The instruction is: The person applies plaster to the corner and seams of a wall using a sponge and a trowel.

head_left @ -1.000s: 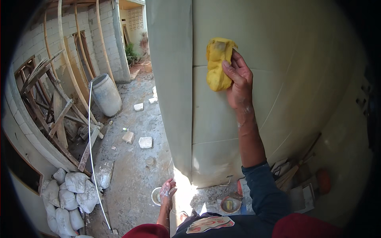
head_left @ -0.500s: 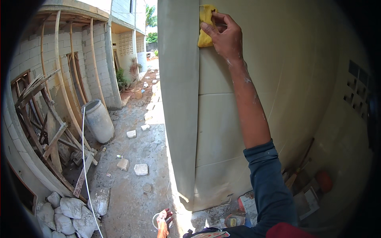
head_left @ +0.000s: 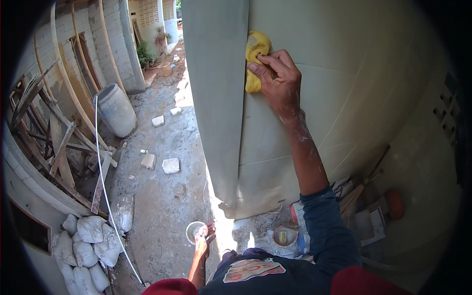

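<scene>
High on the smooth grey-green wall (head_left: pixel 295 132), my right hand (head_left: pixel 282 81) pinches a yellow sponge (head_left: pixel 254 43) and presses it flat beside the vertical corner edge. The thumb lies across its front, and the curled fingers dig into it. White smears mark that hand and forearm. Low down, my left hand (head_left: pixel 203 238) grips the side of a small round pale bowl (head_left: pixel 189 232). The bowl's mouth faces up; some whitish stuff shows inside, too small to make out. A darker grey strip of wall (head_left: pixel 216 98) stands just left of the corner.
A bucket (head_left: pixel 285 237) and a broom (head_left: pixel 351 196) are at the wall's foot on the right. On the left stand a grey drum (head_left: pixel 116 110), scrap timber (head_left: pixel 56 142) and white sacks (head_left: pixel 96 241). Loose blocks (head_left: pixel 171 165) dot the ground; a white pipe (head_left: pixel 103 187) slants across.
My right hand and the sponge have moved down along the corner edge. The view has tilted downward, so more of my body shows. My left hand and the bowl appear higher in the picture.
</scene>
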### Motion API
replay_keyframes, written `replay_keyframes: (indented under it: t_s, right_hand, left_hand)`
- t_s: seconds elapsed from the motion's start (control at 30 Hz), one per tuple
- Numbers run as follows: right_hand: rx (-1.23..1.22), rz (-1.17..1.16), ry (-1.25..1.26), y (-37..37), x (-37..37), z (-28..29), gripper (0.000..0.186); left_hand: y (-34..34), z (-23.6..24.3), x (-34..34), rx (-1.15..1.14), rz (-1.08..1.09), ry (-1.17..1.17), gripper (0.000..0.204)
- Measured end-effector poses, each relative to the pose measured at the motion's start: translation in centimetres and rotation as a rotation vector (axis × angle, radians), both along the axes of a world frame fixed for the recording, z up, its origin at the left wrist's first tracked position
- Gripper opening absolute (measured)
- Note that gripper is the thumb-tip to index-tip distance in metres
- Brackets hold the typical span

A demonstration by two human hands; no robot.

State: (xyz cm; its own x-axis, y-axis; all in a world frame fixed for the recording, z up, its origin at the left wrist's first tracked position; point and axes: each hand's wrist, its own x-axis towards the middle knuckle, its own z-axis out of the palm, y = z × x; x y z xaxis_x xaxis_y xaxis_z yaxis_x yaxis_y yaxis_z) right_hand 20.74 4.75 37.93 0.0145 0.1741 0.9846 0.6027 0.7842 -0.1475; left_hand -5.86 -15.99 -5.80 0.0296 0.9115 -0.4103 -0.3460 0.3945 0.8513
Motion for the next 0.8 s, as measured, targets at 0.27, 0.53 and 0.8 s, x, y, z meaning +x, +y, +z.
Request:
replay_keyframes:
  t_s: [0.27, 0.53, 0.8]
  right_hand:
    - [-0.177, -0.036, -0.131, -2.4, 0.9, -15.0, 0.012]
    - [-0.381, 0.039, -0.159, -3.9, 1.0, -26.6, 0.011]
    - [-0.492, 0.063, -0.210, -4.7, 0.8, -36.6, 0.011]
  left_hand:
    - [-1.4, 2.1, 1.7, -0.060, 0.008, 0.004, 0.048]
    - [-3.7, 2.9, 3.6, -0.087, -0.014, 0.051, 0.054]
    - [-7.0, 2.7, 5.4, -0.154, 0.055, 0.062, 0.063]
